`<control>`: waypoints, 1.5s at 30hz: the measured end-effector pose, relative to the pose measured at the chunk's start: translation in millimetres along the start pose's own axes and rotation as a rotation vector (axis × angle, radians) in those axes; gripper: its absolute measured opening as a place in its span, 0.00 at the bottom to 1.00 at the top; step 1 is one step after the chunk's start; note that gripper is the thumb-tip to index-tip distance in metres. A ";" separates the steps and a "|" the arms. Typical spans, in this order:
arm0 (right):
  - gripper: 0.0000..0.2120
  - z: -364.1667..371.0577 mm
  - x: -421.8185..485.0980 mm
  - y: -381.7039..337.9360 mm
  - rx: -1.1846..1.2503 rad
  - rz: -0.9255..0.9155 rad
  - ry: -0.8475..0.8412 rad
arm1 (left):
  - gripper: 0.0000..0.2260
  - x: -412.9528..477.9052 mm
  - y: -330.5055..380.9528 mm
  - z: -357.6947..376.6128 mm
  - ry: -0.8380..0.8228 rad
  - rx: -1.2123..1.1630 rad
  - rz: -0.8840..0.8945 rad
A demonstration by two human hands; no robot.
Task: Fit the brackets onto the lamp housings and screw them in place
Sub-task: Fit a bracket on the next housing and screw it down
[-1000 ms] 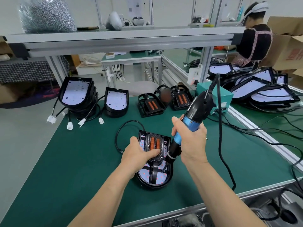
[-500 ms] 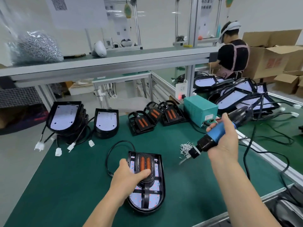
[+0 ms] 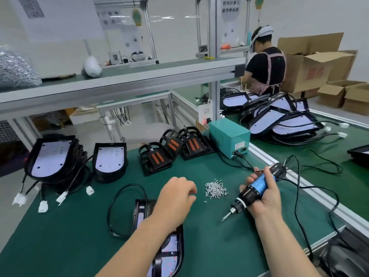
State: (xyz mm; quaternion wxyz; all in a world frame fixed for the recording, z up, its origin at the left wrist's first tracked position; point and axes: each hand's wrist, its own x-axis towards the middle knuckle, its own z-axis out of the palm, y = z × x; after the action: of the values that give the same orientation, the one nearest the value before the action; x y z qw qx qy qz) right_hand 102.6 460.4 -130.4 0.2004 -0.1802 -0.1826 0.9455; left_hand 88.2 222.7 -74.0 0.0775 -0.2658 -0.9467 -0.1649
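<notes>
A black lamp housing (image 3: 171, 254) with its bracket lies on the green mat near the front edge, mostly hidden under my left forearm. My left hand (image 3: 175, 194) hovers above it, fingers loosely curled, holding nothing, close to a small pile of silver screws (image 3: 215, 189). My right hand (image 3: 263, 198) grips a blue and black electric screwdriver (image 3: 257, 186), its bit pointing down and left just above the mat, right of the screws.
Three black brackets with orange bars (image 3: 173, 150) and stacked lamp housings (image 3: 54, 156) stand at the back of the mat. A teal power box (image 3: 229, 136) sits at right, its cable trailing. More housings (image 3: 279, 118) are piled on the neighbouring bench, where another person works.
My left hand has let go of the housing's bracket and moved right towards the screws. My right hand has brought the screwdriver down beside the screw pile.
</notes>
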 end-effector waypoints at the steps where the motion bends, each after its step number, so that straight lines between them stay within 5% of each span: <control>1: 0.11 -1.0 -0.5 -0.3 -0.003 0.010 -0.028 | 0.08 12.4 5.7 8.8 -0.063 0.030 0.038; 7: 0.12 -4.2 0.6 -1.2 -0.005 0.040 -0.078 | 0.07 53.0 15.6 41.5 -0.325 0.172 0.084; 16: 0.15 -6.0 1.9 -1.4 -0.023 0.059 -0.120 | 0.08 49.0 22.4 43.6 -0.402 0.245 0.101; 31: 0.09 39.9 -53.7 6.3 0.073 -0.077 0.004 | 0.06 -56.0 14.5 -19.7 -0.061 -1.535 -0.588; 45: 0.10 103.0 -117.9 35.3 -0.066 -0.290 -0.117 | 0.04 -109.1 8.1 -25.8 0.002 -1.757 -0.729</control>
State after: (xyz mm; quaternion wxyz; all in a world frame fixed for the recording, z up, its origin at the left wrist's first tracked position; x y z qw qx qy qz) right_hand 149.7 349.7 -24.2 0.3176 -0.1029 -0.2492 0.9091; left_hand 186.4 168.0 -73.3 -0.2053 0.0827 -0.5087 -0.8320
